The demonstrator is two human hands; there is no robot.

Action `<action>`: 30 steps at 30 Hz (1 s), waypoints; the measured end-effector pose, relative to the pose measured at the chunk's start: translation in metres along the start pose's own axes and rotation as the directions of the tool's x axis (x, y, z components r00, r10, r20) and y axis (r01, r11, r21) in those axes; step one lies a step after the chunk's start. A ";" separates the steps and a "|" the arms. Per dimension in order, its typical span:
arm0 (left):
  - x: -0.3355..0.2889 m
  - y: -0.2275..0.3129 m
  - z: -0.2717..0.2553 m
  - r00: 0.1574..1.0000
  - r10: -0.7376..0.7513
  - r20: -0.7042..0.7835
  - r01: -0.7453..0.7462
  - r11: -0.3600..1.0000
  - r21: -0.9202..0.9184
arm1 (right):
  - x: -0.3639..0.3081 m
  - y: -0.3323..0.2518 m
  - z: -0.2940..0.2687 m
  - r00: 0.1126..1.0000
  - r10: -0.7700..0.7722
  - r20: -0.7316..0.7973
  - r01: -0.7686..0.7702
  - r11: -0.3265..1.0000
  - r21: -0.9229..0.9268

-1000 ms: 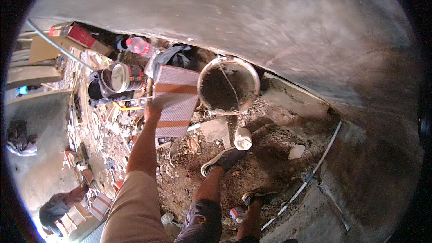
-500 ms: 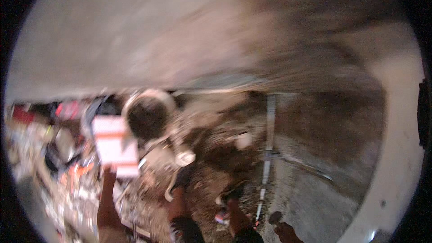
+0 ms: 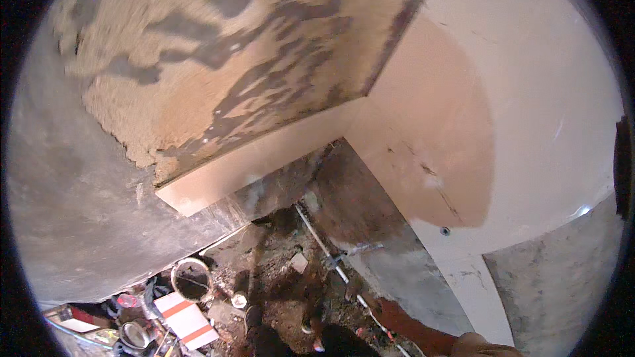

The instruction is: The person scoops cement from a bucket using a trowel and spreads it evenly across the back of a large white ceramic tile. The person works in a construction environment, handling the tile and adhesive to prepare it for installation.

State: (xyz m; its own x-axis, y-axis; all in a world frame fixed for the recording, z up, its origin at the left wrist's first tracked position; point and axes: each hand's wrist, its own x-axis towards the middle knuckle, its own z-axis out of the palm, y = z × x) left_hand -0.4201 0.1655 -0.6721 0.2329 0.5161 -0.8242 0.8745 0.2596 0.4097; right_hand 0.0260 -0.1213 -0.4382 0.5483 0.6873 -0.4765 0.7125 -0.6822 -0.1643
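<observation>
My right arm reaches in from the lower right, with my right hand point(image 3: 368, 303) over the white pipe point(image 3: 338, 270) that runs along the ground. Something dark shows at its fingertips, too small and dim to tell whether it is a held thing. My left hand is out of sight. A white box with orange stripes point(image 3: 173, 303) lies at the lower left. Beside it stands a round bucket point(image 3: 174, 279) with a pale rim. A row of pale tiles point(image 3: 264, 153) crosses the wall ahead, below rough, patchy mortar point(image 3: 192, 102).
The right wall is faced in pale tile point(image 3: 529, 92) with a large darker patch. A small round fitting point(image 3: 445, 231) sits low in it. Tools and a metal pot point(image 3: 135, 335) clutter the lower left. Broken earth and a loose pale piece point(image 3: 299, 262) lie on the ground.
The view has swung up and left, bringing the tiled walls into sight. My left hand, earlier at the striped box, has left the picture. My right arm reaches farther in.
</observation>
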 end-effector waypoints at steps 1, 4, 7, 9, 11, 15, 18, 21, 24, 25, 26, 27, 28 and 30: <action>-0.010 0.004 -0.010 0.998 0.033 -0.049 -0.033 0.999 0.013 | -0.004 0.003 -0.015 0.950 -0.279 -0.142 0.249 0.948 -0.201; -0.012 0.039 -0.034 0.947 0.261 -0.184 -0.242 0.963 0.121 | -0.016 -0.015 -0.105 0.897 -0.243 -0.369 0.327 0.926 0.187; -0.044 0.193 -0.072 0.897 0.368 -0.247 -0.245 0.876 0.414 | -0.034 0.004 -0.133 0.991 0.031 -0.129 0.050 0.812 0.581; -0.081 0.317 -0.068 0.776 0.575 -0.259 -0.554 0.818 0.158 | -0.036 0.026 -0.133 0.974 0.115 -0.193 -0.013 0.886 0.463; -0.093 0.404 -0.066 0.658 0.706 -0.263 -0.658 0.708 0.256 | -0.036 0.019 -0.135 0.959 0.271 -0.079 -0.186 0.818 0.544; -0.120 0.585 -0.041 0.306 0.925 -0.223 -0.877 0.365 0.313 | -0.043 0.009 -0.148 0.896 0.418 -0.153 -0.237 0.738 0.632; -0.138 0.686 -0.022 0.200 0.955 -0.217 -0.928 0.256 0.271 | -0.038 0.004 -0.133 0.846 0.498 -0.188 -0.231 0.661 0.714; -0.113 0.743 -0.002 0.001 0.953 -0.302 -0.959 0.086 0.269 | -0.042 0.005 -0.072 0.772 0.542 -0.331 -0.252 0.740 0.624; -0.091 0.782 0.004 -0.101 0.922 -0.374 -0.962 0.005 0.273 | -0.018 -0.061 -0.132 0.721 0.551 -0.420 -0.080 0.668 0.740; -0.080 0.792 0.007 -0.165 0.896 -0.413 -0.957 -0.045 0.285 | -0.011 -0.070 -0.127 0.694 0.577 -0.430 -0.097 0.667 0.739; -0.077 0.799 0.017 -0.226 0.869 -0.439 -0.953 -0.104 0.284 | -0.007 -0.080 -0.121 0.654 0.619 -0.435 -0.127 0.657 0.743; -0.083 0.800 0.026 -0.064 0.930 -0.362 -0.991 -0.016 0.135 | -0.007 -0.085 -0.126 0.647 0.662 -0.379 -0.121 0.579 0.806; -0.081 0.799 0.025 0.081 0.971 -0.226 -0.996 0.084 0.005 | -0.007 -0.092 -0.140 0.633 0.644 -0.430 -0.186 0.665 0.723; -0.050 0.795 0.012 0.071 0.987 -0.142 -0.974 0.099 0.202 | 0.013 -0.109 -0.171 0.630 0.611 -0.479 -0.234 0.738 0.633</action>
State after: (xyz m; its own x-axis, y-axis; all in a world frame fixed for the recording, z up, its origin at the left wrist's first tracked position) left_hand 0.2686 0.3363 -0.3097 0.8197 0.4086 0.4015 -0.0544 -0.6422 0.7646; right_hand 0.0301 0.0044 -0.2787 0.9907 0.1357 0.0132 0.1200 -0.8223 -0.5562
